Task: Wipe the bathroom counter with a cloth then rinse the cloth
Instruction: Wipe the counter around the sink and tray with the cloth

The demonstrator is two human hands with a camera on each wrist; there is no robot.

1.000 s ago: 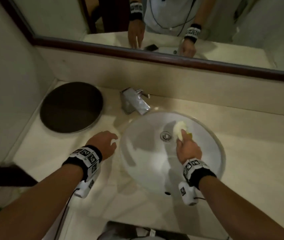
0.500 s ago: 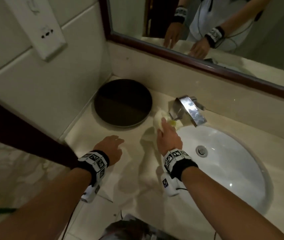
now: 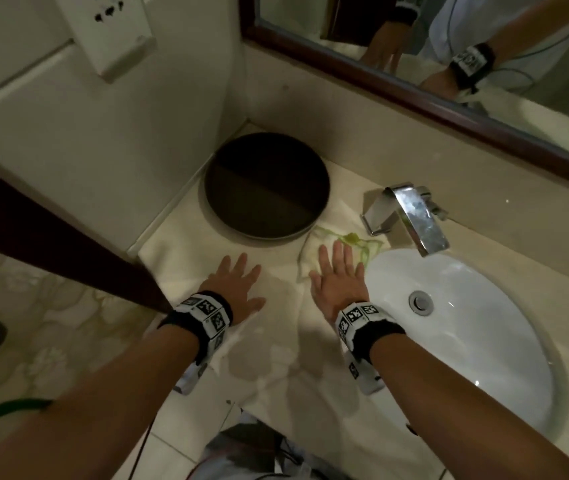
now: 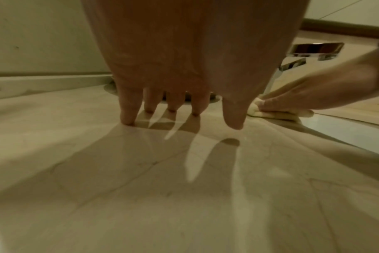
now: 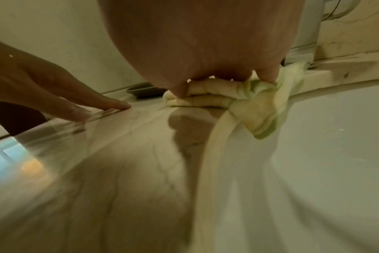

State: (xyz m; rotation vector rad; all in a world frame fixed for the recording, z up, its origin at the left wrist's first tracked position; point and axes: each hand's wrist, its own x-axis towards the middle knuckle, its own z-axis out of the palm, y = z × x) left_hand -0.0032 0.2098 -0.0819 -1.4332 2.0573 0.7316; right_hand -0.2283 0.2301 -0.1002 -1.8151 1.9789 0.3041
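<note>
A pale cloth [image 3: 371,249] with green marks lies bunched on the beige marble counter [image 3: 276,358], between the dark round tray and the sink rim. My right hand [image 3: 338,275] lies flat on it with fingers straight and spread, pressing it down. In the right wrist view the cloth [image 5: 227,95] is folded under my right hand [image 5: 206,51], with one corner hanging over the basin edge. My left hand [image 3: 238,282] rests flat on the bare counter to the left, fingers straight, holding nothing. In the left wrist view its fingertips [image 4: 128,119] touch the stone.
A white oval sink [image 3: 466,323] with a metal drain lies to the right. A chrome faucet [image 3: 411,213] stands behind the cloth. A dark round tray [image 3: 265,185] fills the back left corner by the wall. A framed mirror [image 3: 414,88] runs above the backsplash.
My right hand carried the cloth from the sink basin to the counter left of the faucet and now lies flat on it. My left hand has spread flat on the counter.
</note>
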